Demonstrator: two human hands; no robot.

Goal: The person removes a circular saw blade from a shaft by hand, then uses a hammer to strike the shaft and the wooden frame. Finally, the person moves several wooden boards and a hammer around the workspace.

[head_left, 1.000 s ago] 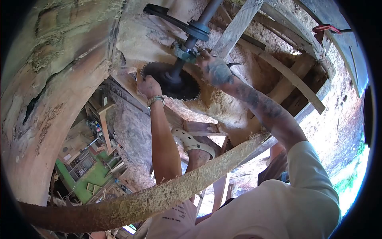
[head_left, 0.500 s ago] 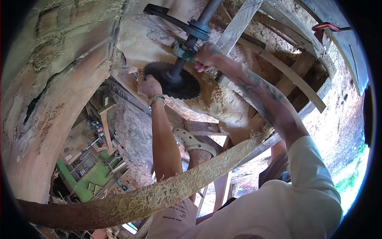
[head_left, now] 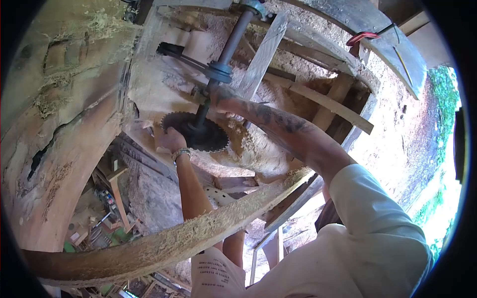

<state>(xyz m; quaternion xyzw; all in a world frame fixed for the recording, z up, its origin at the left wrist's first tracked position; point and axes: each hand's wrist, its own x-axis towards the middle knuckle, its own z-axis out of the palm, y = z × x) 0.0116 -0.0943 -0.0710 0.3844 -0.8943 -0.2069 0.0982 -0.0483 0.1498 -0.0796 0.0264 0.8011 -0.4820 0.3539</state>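
A dark, toothed circular saw blade (head_left: 208,138) is mounted at the lower end of a metal shaft (head_left: 233,42). My left hand (head_left: 171,140) is closed at the blade's left edge, thumb over the toothed rim. Higher up, my right hand (head_left: 221,101) is curled against the shaft by the bearing block (head_left: 201,94), just below the pulley (head_left: 219,72). The fingers are partly hidden, and I cannot make out what they hold. A drive belt (head_left: 186,58) runs from the pulley to the upper left.
A curved, sawdust-covered beam (head_left: 164,253) crosses in front of my body. A pale timber brace (head_left: 263,54) stands right of the shaft. A red-handled clamp (head_left: 362,37) sits at upper right. Far below, tools and wood pieces (head_left: 107,218) lie on a lower level.
The camera view has shifted, so the blade and shaft appear lower and further left. My right hand now overlaps the shaft more. My left hand stays at the blade's edge.
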